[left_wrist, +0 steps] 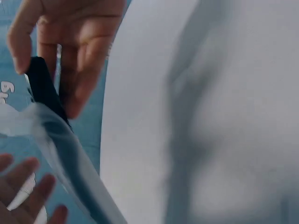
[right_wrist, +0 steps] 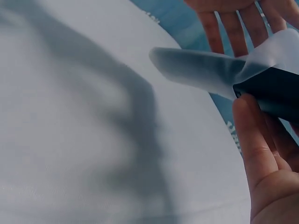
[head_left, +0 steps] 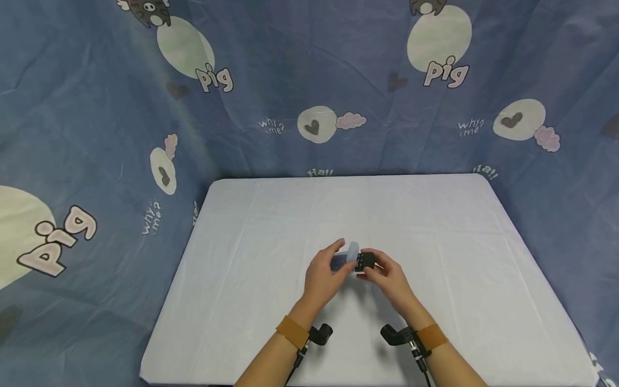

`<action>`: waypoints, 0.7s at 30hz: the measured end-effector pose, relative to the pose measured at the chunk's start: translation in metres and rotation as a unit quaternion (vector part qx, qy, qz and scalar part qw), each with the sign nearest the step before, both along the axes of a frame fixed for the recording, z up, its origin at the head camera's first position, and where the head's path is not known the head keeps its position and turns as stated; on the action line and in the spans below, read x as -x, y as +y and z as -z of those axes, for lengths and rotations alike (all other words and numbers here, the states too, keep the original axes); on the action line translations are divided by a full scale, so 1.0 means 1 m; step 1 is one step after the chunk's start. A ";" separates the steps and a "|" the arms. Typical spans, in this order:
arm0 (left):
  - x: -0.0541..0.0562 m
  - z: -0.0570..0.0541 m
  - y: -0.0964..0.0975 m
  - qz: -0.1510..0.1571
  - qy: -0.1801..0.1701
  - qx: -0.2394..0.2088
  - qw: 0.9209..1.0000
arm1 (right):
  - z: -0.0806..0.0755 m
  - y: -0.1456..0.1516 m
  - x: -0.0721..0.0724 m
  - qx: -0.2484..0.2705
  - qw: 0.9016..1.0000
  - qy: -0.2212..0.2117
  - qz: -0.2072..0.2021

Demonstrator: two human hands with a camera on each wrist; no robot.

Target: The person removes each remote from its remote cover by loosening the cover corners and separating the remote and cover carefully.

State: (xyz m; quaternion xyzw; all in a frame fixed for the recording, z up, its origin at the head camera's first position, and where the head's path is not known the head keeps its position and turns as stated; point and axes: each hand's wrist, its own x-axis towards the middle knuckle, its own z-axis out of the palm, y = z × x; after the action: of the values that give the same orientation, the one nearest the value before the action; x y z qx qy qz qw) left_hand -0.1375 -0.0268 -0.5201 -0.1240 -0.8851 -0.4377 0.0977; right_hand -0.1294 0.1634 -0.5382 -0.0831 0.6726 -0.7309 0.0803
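Note:
My right hand [head_left: 389, 277] pinches a small black rectangular block [head_left: 365, 261] between thumb and fingers, raised above the white table. A frosted, see-through plastic sleeve [right_wrist: 196, 67] extends from the block's left end, with a flap [head_left: 353, 250] standing up near the join. In the head view, my left hand [head_left: 325, 274] is at the sleeve, its thumb in front near the join. The left fingers [left_wrist: 39, 191] look spread and fairly straight in the left wrist view, apart from the sleeve. Whether the left thumb touches the sleeve is hard to tell.
The white table [head_left: 251, 242] lies beneath both hands, which cast shadows on it. A blue printed cloth [head_left: 271, 64] hangs behind and at the sides. Each wrist wears a brown strap [head_left: 292, 332] with a black camera [head_left: 321, 334] and cable.

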 end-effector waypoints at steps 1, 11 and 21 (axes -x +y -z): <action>0.000 -0.002 0.003 -0.007 -0.012 0.012 1.000 | 0.001 0.001 0.000 0.001 1.000 0.001 -0.002; 0.001 -0.005 0.016 -0.021 0.007 0.019 1.000 | 0.012 0.012 0.002 0.020 1.000 -0.022 -0.003; 0.002 0.002 0.017 -0.038 -0.011 -0.057 0.998 | 0.015 0.015 0.001 0.048 0.999 -0.024 -0.001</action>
State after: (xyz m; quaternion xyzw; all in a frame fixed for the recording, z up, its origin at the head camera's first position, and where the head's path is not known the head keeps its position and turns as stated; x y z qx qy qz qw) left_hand -0.1391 -0.0098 -0.5217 -0.0797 -0.8640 -0.4844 0.1118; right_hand -0.1309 0.1781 -0.5530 -0.0696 0.6349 -0.7638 0.0930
